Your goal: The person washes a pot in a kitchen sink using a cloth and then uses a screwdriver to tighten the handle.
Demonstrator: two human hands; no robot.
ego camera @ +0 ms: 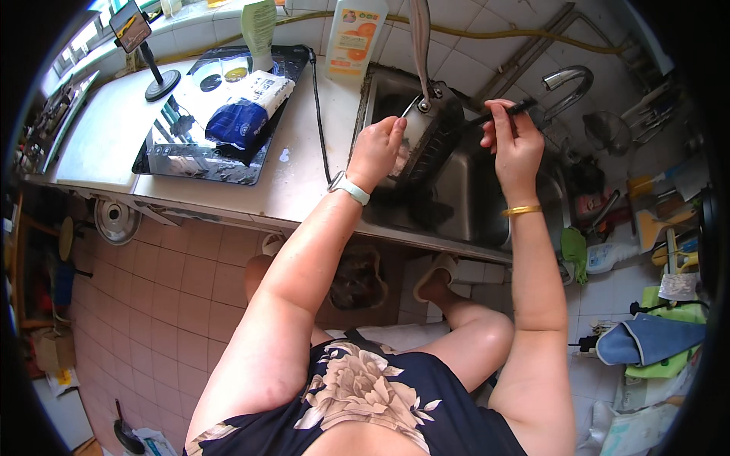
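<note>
Over the double-bowl sink my left hand (376,142) is closed on a thin shiny metal piece (409,107) at the near side of a dark, ribbed object (439,137). That object stands tilted in the sink, with a pale patch on its left face. A brown strap-like handle (420,45), fixed by metal rivets, rises from its top to the picture's edge. Right of it my right hand (516,137) grips a slim black tool (522,106). The tool's dark far end reaches towards the ribbed object; whether they touch is unclear.
A curved faucet (570,85) stands at the sink's right. On the left counter, a blue-and-white soft pack (245,111) lies on a glossy black cooktop (199,165), near a phone on a stand (142,45). An orange-labelled bottle (353,40) stands behind the sink (462,199).
</note>
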